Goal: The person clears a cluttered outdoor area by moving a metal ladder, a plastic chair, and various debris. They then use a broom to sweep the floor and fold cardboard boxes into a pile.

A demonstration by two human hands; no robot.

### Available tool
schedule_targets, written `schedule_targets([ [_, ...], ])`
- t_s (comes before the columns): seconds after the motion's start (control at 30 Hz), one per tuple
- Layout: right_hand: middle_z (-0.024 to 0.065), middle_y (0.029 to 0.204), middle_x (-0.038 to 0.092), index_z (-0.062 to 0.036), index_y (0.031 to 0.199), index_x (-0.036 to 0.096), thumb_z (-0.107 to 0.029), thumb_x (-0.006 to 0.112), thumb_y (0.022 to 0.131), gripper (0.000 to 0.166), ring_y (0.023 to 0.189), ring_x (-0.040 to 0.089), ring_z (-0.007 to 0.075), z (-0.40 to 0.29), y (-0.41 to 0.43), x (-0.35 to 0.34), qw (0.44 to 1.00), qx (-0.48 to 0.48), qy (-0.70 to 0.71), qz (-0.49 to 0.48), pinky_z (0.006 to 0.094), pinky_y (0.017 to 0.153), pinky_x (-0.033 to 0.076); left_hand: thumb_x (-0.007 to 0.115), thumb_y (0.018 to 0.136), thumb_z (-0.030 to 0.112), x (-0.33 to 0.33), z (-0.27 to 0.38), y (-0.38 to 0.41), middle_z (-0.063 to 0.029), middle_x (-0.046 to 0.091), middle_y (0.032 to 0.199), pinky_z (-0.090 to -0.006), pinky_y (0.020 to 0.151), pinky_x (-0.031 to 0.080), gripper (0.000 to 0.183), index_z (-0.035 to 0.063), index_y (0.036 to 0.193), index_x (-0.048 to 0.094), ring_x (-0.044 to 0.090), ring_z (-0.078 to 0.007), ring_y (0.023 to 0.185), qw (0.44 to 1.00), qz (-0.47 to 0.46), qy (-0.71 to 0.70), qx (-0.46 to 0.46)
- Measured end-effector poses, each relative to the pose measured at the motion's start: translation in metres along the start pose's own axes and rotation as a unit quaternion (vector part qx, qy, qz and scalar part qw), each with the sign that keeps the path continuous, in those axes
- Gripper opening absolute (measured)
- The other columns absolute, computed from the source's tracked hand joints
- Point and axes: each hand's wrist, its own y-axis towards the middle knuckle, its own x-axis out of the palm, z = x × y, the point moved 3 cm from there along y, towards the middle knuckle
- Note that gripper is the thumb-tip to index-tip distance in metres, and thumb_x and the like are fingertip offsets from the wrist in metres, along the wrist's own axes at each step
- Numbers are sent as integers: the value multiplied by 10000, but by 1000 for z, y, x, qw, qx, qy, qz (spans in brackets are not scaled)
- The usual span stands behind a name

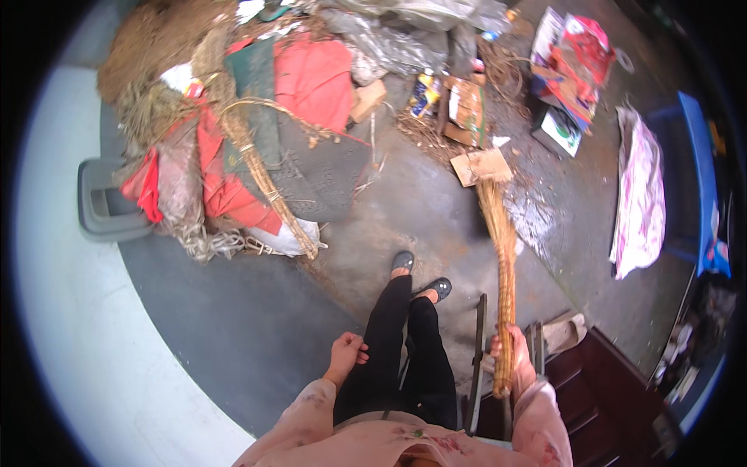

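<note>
My right hand grips the bound handle of a straw broom. The broom's fanned bristles point away from me, and their tips meet a flat piece of cardboard on the concrete floor. My left hand hangs beside my left thigh, its fingers curled with nothing seen in them. Beyond the cardboard lie an opened cardboard box and a blue-and-yellow package, with dry twigs scattered around them.
On the left, a second straw broom lies across red cloth and sacks, next to a grey plastic bin. Right of my feet are a wooden frame and a dark red panelled board. A pink-and-white sack lies further right.
</note>
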Motion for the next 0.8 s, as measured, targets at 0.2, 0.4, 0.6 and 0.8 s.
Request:
schedule_targets([
  [0.2, 78, 821, 480, 144, 1163, 423, -306, 581, 883, 553, 650, 492, 108, 13, -19, 106, 945, 198, 200, -170, 221, 548, 463, 465, 950, 401, 49, 72, -40, -117, 666, 760, -281, 527, 517, 418, 22, 960, 643, 616, -170, 566, 985, -167, -39, -17],
  [0.4, 141, 1073, 593, 37, 1192, 503, -481, 446, 878, 609, 932, 594, 241, 64, 37, 210, 926, 159, -321, -121, 413, 816, 497, 516, 893, 518, 91, 142, -85, -106, 630, 765, -300, 549, 527, 499, 31, 984, 574, 623, -195, 600, 927, -302, -189, -115],
  [0.6, 56, 1320, 507, -121, 1337, 436, -606, 470, 844, 693, 1131, 546, 233, 117, 99, 214, 639, 221, -713, -185, 407, 874, 434, 679, 822, 258, 36, 73, -63, -91, 583, 802, -328, 537, 526, 363, 66, 1070, 495, 608, -201, 638, 939, -158, -267, -148],
  [0.8, 74, 1031, 627, -75, 1213, 531, -296, 528, 921, 366, 897, 623, 195, 24, 106, 203, 719, 133, -675, -95, 292, 725, 497, 635, 844, 209, 24, -12, -133, -82, 541, 714, -350, 494, 509, 293, 60, 1042, 478, 570, -214, 569, 921, 25, -301, -245],
])
